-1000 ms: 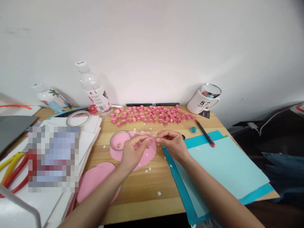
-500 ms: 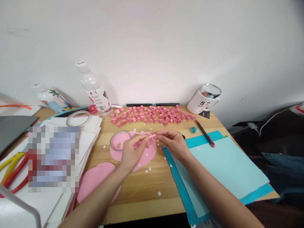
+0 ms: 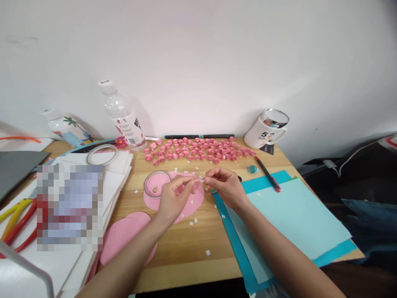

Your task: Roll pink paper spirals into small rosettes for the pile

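Between my two hands a narrow pink paper strip (image 3: 199,180) is stretched, mostly covered by my fingers. My left hand (image 3: 177,193) pinches its left end between thumb and fingers. At the other end, my right hand (image 3: 226,186) grips it the same way. Beneath them lie pink paper circles (image 3: 186,213), with a roll of tape (image 3: 145,186) resting on their left part. More pink circles (image 3: 124,238) lie by my left forearm. Behind my hands, many small rolled pink paper flowers (image 3: 192,150) are spread in rows.
Blue paper sheets (image 3: 288,219) cover the table's right side, with a pen (image 3: 267,174) across their top. A white mug (image 3: 263,131) and a plastic bottle (image 3: 124,116) stand by the wall. Red and yellow-handled pliers (image 3: 18,223) rest on papers at left. White scraps (image 3: 208,253) are scattered about.
The pink strip has turned between my fingers and shows narrower now. My right fingers have shifted slightly; both hands stay in nearly the same place.
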Tool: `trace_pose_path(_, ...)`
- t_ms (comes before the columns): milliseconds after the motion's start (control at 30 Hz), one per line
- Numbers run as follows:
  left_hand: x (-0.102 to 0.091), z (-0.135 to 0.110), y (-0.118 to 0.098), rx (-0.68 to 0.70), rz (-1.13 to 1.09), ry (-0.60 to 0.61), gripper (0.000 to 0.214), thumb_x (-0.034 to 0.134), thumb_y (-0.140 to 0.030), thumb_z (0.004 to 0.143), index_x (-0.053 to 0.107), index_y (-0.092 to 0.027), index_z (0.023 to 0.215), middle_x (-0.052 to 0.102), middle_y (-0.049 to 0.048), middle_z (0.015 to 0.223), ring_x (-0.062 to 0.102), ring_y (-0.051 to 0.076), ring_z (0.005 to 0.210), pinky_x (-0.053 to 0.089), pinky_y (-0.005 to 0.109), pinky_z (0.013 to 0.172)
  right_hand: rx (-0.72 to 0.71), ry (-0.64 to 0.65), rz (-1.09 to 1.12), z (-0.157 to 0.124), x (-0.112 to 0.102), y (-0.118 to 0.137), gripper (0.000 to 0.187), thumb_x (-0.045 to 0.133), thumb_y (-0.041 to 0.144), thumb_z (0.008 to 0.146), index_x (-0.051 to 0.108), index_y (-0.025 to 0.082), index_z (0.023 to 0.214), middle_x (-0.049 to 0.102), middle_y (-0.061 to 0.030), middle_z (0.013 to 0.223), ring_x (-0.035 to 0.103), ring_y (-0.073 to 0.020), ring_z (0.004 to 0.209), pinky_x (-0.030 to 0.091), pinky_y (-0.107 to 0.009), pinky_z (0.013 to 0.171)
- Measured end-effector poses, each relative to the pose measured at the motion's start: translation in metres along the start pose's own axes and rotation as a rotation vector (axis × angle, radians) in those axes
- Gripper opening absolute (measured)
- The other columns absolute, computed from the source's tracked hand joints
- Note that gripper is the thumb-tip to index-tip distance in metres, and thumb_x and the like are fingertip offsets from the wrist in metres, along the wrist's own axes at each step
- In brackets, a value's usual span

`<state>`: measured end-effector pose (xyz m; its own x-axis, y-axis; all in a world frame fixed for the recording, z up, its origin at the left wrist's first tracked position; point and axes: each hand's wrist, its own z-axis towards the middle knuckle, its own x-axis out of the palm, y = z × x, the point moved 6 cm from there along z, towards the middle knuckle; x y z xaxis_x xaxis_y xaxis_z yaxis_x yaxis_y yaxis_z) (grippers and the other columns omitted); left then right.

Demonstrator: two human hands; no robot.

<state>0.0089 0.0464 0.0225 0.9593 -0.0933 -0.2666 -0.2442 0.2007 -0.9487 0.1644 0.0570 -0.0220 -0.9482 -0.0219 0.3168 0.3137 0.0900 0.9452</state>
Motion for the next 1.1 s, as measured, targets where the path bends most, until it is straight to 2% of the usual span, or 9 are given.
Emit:
trace_pose_path(200, 0.0003, -0.0001, 0.0027, 0.004, -0.006, -0.007, 0.015, 0.056, -0.022, 0.079, 0.071, -0.017, 0.079, 0.068, 0.0019, 0.072, 0.062, 0.016, 0.078, 0.046, 0.025, 0.074, 0.014, -0.027, -0.008, 0.0016, -0.0032, -0.0025, 0.015, 0.080, 0.023, 0.056, 0.068, 0.018, 0.064, 0.066, 0.0007, 0.066, 0.057, -0.0090, 0.054, 0.045, -0.021, 0.053)
trace_pose_path(367, -0.0002, 0.0001, 0.0063, -0.010, 0.004, -0.016, 0.015, 0.056, -0.022, 0.079, 0.071, -0.018, 0.082, 0.070, 0.0029, 0.079, 0.062, 0.016, 0.082, 0.046, 0.026, 0.075, 0.045, -0.016, -0.005, 0.0018, -0.0012, -0.0019, 0.014, 0.079, 0.024, 0.058, 0.070, 0.020, 0.069, 0.071, -0.0019, 0.078, 0.063, -0.0124, 0.069, 0.049, -0.023, 0.065)
trace_pose_path(467, 0.0004, -0.0003, 0.0055, -0.015, -0.011, -0.008, 0.016, 0.055, -0.023, 0.080, 0.070, -0.018, 0.081, 0.069, 0.0032, 0.078, 0.062, 0.017, 0.083, 0.046, 0.027, 0.076, 0.045, -0.007, -0.005, 0.0014, 0.0002, -0.0014, 0.012, 0.078, 0.024, 0.059, 0.070, 0.020, 0.069, 0.072, -0.0029, 0.082, 0.065, -0.0132, 0.071, 0.050, -0.024, 0.068)
trace_pose_path(600, 0.0010, -0.0012, 0.0043, -0.018, -0.016, 0.005, 0.017, 0.054, -0.023, 0.080, 0.069, -0.018, 0.076, 0.068, 0.0026, 0.072, 0.062, 0.017, 0.082, 0.045, 0.026, 0.076, 0.031, -0.023, 0.006, 0.0019, -0.0011, -0.0019, 0.014, 0.078, 0.024, 0.059, 0.070, 0.020, 0.070, 0.073, -0.0029, 0.076, 0.065, -0.0135, 0.065, 0.051, -0.026, 0.065)
trace_pose_path(800, -0.0003, -0.0009, 0.0042, -0.017, 0.002, -0.009, 0.017, 0.055, -0.023, 0.079, 0.070, -0.017, 0.081, 0.067, 0.0013, 0.069, 0.060, 0.015, 0.073, 0.046, 0.025, 0.071, 0.037, -0.059, 0.023, 0.0019, -0.0030, -0.0021, 0.019, 0.081, 0.024, 0.053, 0.069, 0.019, 0.068, 0.072, -0.0021, 0.071, 0.063, -0.0127, 0.058, 0.051, -0.024, 0.057)
trace_pose_path(900, -0.0003, -0.0003, 0.0024, -0.015, 0.004, -0.015, 0.016, 0.056, -0.023, 0.079, 0.070, -0.017, 0.080, 0.066, 0.0009, 0.066, 0.060, 0.014, 0.071, 0.046, 0.024, 0.069, 0.012, -0.052, 0.001, 0.0015, -0.0023, -0.0003, 0.017, 0.081, 0.023, 0.054, 0.069, 0.019, 0.065, 0.069, -0.0003, 0.063, 0.059, -0.0105, 0.052, 0.048, -0.022, 0.051)
trace_pose_path(1100, 0.0004, -0.0002, 0.0021, -0.012, 0.009, -0.019, 0.014, 0.056, -0.023, 0.078, 0.070, -0.018, 0.079, 0.067, 0.0009, 0.068, 0.061, 0.015, 0.071, 0.047, 0.024, 0.068, 0.019, -0.063, 0.005, 0.0016, -0.0036, -0.0018, 0.016, 0.081, 0.023, 0.052, 0.069, 0.019, 0.062, 0.068, 0.0000, 0.062, 0.057, -0.0102, 0.050, 0.047, -0.023, 0.050)
